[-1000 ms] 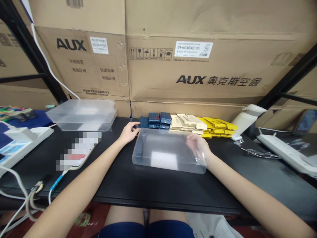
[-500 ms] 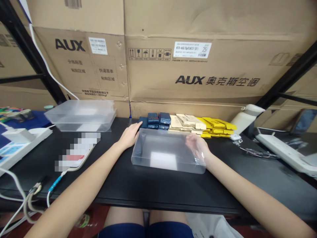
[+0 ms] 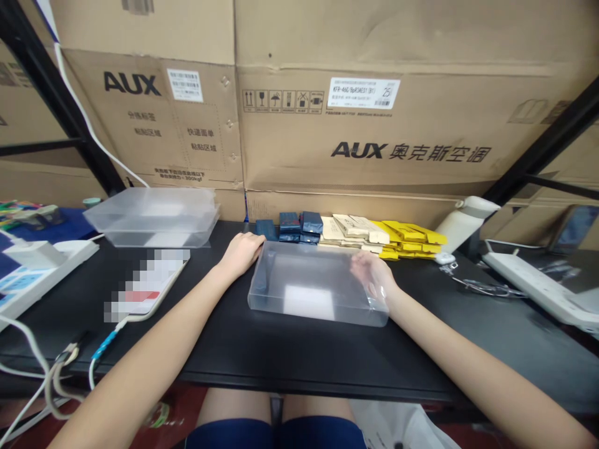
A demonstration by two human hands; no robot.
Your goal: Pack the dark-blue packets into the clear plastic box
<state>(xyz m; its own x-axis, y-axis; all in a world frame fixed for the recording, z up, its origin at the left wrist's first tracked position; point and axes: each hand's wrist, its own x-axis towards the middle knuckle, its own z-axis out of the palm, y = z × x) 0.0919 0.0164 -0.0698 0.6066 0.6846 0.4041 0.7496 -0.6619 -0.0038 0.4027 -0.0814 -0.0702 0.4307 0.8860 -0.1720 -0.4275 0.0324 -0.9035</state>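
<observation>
A clear plastic tray [image 3: 304, 274] rests on the black table in front of me. My right hand [image 3: 374, 274] grips its right end, the fingers seen through the plastic. At the tray's back left corner is my left hand [image 3: 242, 252], its fingers bent together; whether they hold anything is hidden. Just behind that hand lies a dark blue packet [image 3: 265, 229], apart from the stacked dark blue packets [image 3: 299, 226]. Cream packets [image 3: 353, 231] and yellow packets [image 3: 409, 237] continue the row to the right.
More clear trays [image 3: 154, 218] stand at the back left, near a phone [image 3: 152, 293] on a cable. Power strips [image 3: 538, 287] lie at both sides. A white bottle [image 3: 468, 221] leans at the back right, behind glasses [image 3: 491, 288]. Cardboard boxes [image 3: 374, 37] form the back wall.
My left hand has drawn back slightly to the left. The dark blue packet beside it now sits a little further left, with a gap to the stack. My right hand and the tray have barely moved.
</observation>
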